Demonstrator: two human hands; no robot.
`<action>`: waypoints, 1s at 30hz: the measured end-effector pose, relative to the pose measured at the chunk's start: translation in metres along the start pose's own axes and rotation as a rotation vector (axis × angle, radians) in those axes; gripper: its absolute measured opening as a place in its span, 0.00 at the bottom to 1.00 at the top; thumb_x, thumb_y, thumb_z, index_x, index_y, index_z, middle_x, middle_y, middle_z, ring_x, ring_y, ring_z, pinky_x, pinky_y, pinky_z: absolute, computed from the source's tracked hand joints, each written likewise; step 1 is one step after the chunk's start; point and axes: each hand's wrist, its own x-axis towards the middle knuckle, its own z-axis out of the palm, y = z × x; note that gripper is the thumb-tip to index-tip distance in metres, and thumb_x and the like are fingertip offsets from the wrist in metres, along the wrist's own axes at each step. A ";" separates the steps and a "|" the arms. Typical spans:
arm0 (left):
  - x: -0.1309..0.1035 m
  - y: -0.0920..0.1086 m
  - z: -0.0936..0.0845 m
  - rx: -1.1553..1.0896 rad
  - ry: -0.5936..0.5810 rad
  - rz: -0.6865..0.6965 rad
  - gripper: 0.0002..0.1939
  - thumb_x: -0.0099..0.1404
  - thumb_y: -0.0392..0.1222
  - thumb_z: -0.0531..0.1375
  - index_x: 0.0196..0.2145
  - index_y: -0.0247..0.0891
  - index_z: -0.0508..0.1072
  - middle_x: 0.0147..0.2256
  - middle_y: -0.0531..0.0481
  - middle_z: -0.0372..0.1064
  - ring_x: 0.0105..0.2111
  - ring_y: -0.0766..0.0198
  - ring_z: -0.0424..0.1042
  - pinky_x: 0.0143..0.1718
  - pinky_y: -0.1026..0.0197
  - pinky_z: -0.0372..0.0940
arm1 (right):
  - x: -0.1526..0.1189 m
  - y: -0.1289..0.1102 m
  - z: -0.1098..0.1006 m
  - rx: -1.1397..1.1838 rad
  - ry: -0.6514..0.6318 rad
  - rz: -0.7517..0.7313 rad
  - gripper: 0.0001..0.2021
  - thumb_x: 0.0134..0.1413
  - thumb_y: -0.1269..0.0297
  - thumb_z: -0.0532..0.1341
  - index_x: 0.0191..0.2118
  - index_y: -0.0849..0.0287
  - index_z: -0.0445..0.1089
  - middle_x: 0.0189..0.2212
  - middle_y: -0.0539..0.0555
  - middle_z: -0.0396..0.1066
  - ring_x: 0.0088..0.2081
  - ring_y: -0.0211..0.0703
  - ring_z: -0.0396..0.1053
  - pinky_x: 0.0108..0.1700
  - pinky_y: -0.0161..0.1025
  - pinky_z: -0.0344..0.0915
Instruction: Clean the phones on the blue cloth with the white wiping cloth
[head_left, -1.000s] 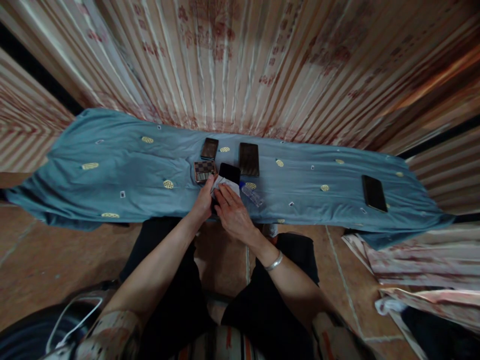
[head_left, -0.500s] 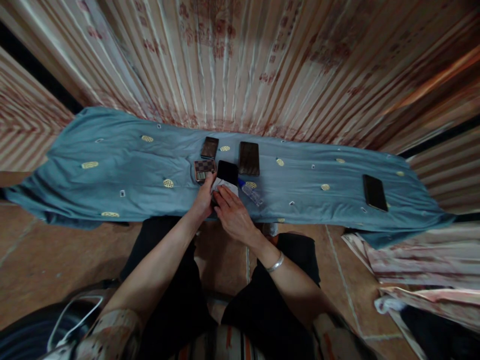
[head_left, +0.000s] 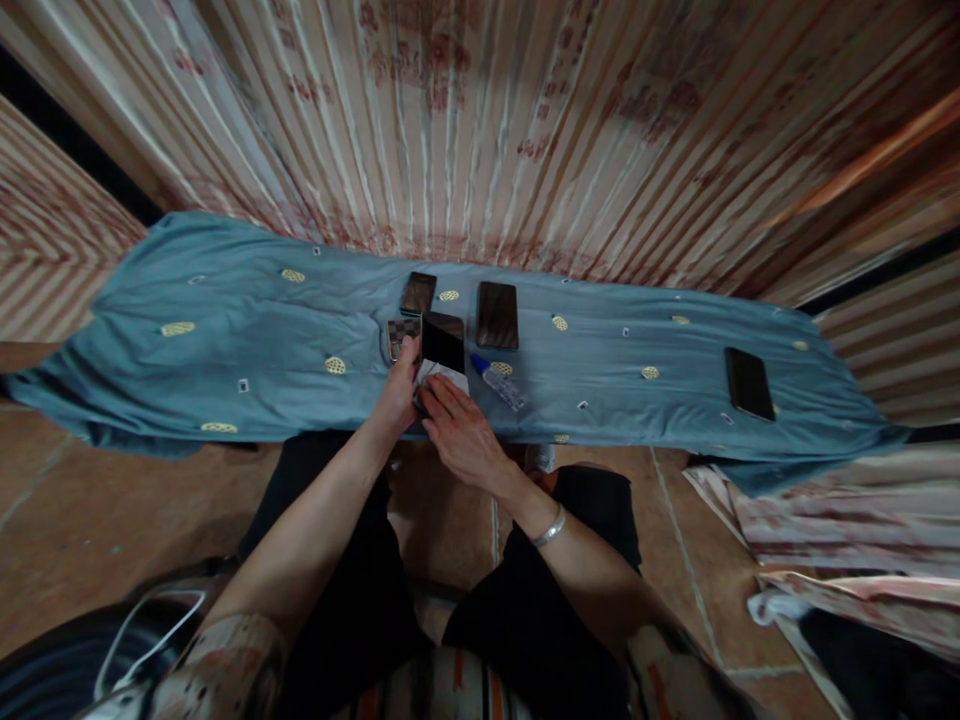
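Both hands close on a smartphone at the table's near edge

The smartphone (head_left: 444,342) is held at the middle of the table's (head_left: 285,360) near edge, its dark screen facing up. The left hand (head_left: 397,390) grasps it from the left, thumb laid along that side and pointing toward the far edge; its other fingers are hidden. The right hand (head_left: 463,430) slants in from the right, back up, fingers together and nearly straight, holding a white cloth (head_left: 451,377) against the phone's lower part. Both forearms angle inward; a silvery bracelet (head_left: 550,525) circles the right one.

Just beyond the left thumb lies a checkered case (head_left: 400,332), partly covered by the phone. A clear bottle with a blue cap (head_left: 502,387) lies right of the phone. Toward the far edge are a small dark phone (head_left: 418,294) and a black tablet (head_left: 497,316); another black device (head_left: 748,384) lies near the right end.
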 end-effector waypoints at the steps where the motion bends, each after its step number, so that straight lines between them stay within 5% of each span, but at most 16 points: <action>1: 0.000 0.001 0.000 0.005 0.005 0.000 0.25 0.76 0.52 0.45 0.59 0.41 0.73 0.53 0.48 0.77 0.60 0.56 0.70 0.64 0.53 0.62 | -0.001 0.000 0.000 -0.005 0.000 -0.003 0.23 0.71 0.65 0.50 0.65 0.70 0.64 0.67 0.66 0.61 0.71 0.51 0.53 0.71 0.50 0.55; 7: 0.000 0.006 0.001 0.002 0.032 0.011 0.28 0.76 0.52 0.45 0.65 0.37 0.65 0.55 0.45 0.75 0.61 0.56 0.68 0.65 0.53 0.59 | -0.005 -0.003 0.000 -0.049 -0.021 -0.017 0.23 0.71 0.65 0.50 0.66 0.66 0.63 0.68 0.65 0.59 0.71 0.51 0.54 0.71 0.53 0.53; 15: -0.001 0.012 0.002 -0.078 -0.092 0.117 0.30 0.77 0.50 0.40 0.65 0.28 0.63 0.58 0.40 0.73 0.65 0.56 0.63 0.68 0.54 0.55 | -0.007 -0.004 -0.002 -0.088 -0.035 0.000 0.23 0.71 0.65 0.50 0.67 0.63 0.60 0.69 0.63 0.59 0.71 0.49 0.51 0.72 0.56 0.46; 22: 0.007 0.011 -0.001 -0.079 0.012 0.210 0.27 0.75 0.48 0.44 0.64 0.35 0.67 0.61 0.46 0.70 0.68 0.57 0.58 0.69 0.52 0.54 | -0.010 -0.001 -0.004 -0.090 -0.027 0.024 0.23 0.72 0.65 0.50 0.67 0.63 0.60 0.69 0.63 0.59 0.72 0.49 0.51 0.72 0.57 0.44; 30: 0.000 0.002 -0.002 -0.014 -0.065 0.106 0.26 0.76 0.50 0.44 0.60 0.37 0.71 0.57 0.44 0.74 0.65 0.54 0.64 0.66 0.51 0.58 | -0.006 0.004 -0.006 -0.079 -0.039 0.073 0.23 0.71 0.65 0.50 0.67 0.62 0.60 0.69 0.63 0.58 0.71 0.50 0.52 0.71 0.57 0.46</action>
